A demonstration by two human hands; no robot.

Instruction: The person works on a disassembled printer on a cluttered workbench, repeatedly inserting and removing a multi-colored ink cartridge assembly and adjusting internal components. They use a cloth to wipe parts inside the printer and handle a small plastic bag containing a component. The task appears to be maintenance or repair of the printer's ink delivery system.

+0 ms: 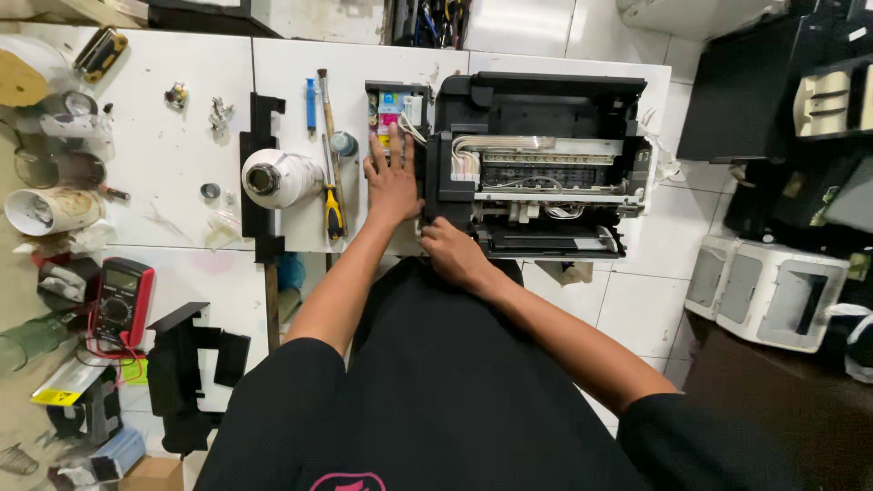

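The floor of pale square tiles runs under everything here, grimy at the joints, and on it lies a white flat board serving as a work surface, scuffed and stained. To the right, well apart from the work, black machine housings crowd the corner, and a white and grey printer body sits on the tiles beneath them.

On the board's right end sits the black opened inkjet printer with its cover off, white tubes and a ribbon of wiring exposed across its middle. At its left edge is a small ink tank block with coloured cells.

The person kneels or sits over it in a black shirt. The left hand lies flat with fingers spread, palm down on the board and ink block, touching the printer's left side. The right hand is curled at the printer's front left corner, fingers bent against the casing; whether it grips anything I cannot tell.

Just left of the left hand lie a yellow-handled screwdriver and a blue syringe. Beside those, a white roll of tissue rests on a long black plastic panel. Further left, a red handheld multimeter sits with its leads trailing.
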